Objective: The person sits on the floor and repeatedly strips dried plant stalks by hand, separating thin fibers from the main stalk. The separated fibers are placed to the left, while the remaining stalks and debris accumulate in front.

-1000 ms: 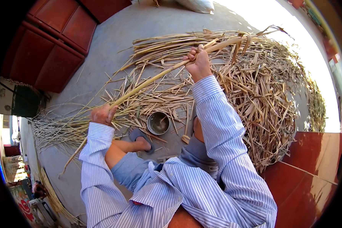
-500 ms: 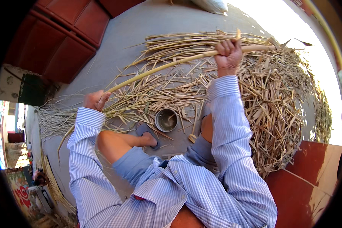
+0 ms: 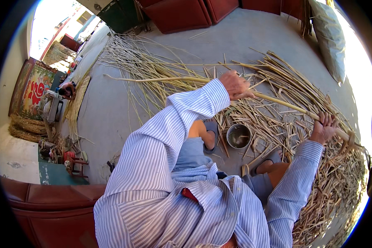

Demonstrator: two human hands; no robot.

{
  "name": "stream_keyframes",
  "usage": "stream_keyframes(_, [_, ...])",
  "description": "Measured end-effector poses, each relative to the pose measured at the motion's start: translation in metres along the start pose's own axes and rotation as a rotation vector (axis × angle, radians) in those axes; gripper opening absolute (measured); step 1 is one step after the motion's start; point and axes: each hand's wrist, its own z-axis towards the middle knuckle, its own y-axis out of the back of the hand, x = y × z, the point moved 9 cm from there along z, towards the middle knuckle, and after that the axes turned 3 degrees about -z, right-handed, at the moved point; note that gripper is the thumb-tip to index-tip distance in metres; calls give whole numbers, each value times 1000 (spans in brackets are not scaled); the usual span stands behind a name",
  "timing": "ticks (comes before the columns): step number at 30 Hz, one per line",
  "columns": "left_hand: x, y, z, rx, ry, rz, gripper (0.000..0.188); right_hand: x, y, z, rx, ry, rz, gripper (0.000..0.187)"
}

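Observation:
A long, pale yellow-brown cane stalk slants across in front of me. It has a thin, bent tip at far left and a thicker end with dry leaf sheath at right. My left hand is closed around its middle. Nearer the thick end, my right hand grips it in a fist. Beneath it, between my sandalled feet, stands a round metal bowl holding liquid and something pale. By my right foot lies a wooden piece with a thin handle.
Stripped stalks are fanned out at the far left. More canes lie at the back right, and dry husks are heaped on my right. Dark red sofas and a pale sack stand behind. Another person is far left.
The view has swung to the left. My left hand has moved along the stalk towards my right hand. The stalk now slants down to the right, and both hands stay on it.

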Motion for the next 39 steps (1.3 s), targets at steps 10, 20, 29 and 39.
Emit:
stream_keyframes(10, [-49, -34, 23, 34, -141, -186, 46, 25, 5, 12, -187, 20, -84, 40])
stream_keyframes(20, [-26, -17, 34, 5, 198, -236, 57, -18, -2, -17, -254, -181, -263, 38])
stream_keyframes(29, [-22, -32, 32, -153, 244, -136, 53, -88, -57, -44, -59, -380, -245, 45])
stream_keyframes(39, [-33, -43, 45, 103, 171, -295, 59, -93, -68, -30, 70, -260, -35, 43])
